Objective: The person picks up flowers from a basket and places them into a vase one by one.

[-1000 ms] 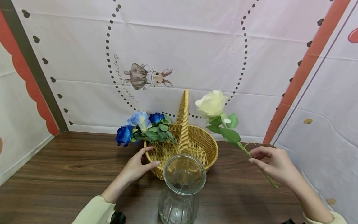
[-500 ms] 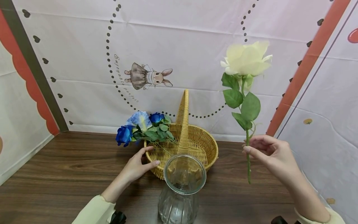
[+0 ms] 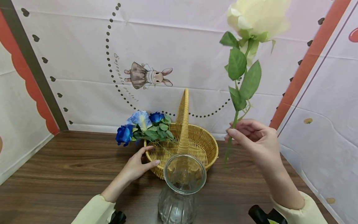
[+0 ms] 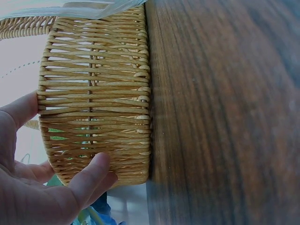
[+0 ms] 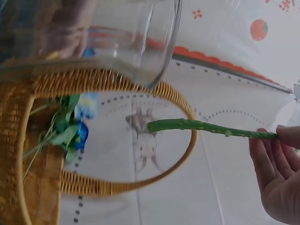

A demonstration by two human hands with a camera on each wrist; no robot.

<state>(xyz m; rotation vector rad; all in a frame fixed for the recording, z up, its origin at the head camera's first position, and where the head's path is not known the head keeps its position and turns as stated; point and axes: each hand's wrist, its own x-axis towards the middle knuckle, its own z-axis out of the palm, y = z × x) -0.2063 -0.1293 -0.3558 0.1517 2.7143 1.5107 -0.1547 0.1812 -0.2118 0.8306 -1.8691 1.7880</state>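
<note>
My right hand [image 3: 257, 140] pinches the green stem of a cream-white artificial rose [image 3: 257, 18] between thumb and fingers. The rose stands nearly upright to the right of the basket, its bloom cut off by the head view's top edge. In the right wrist view, the bare lower end of the stem [image 5: 187, 125] points away from the fingers. My left hand [image 3: 137, 166] holds the left end of a wicker basket [image 3: 207, 137], with thumb and fingers against its rim and side [image 4: 93, 103]. A clear glass vase [image 3: 179, 202] stands upright in front of the basket.
Several blue flowers [image 3: 141, 121] with green leaves lie over the basket's left rim, their stems inside. The basket's arched handle [image 3: 183, 124] rises behind the vase. A printed cloth backdrop [image 3: 207, 62] borders the brown wooden table [image 3: 70, 177].
My right hand has moved left and up with the rose, which has swung from leaning left to nearly upright. My left hand, the basket and the vase have stayed in place.
</note>
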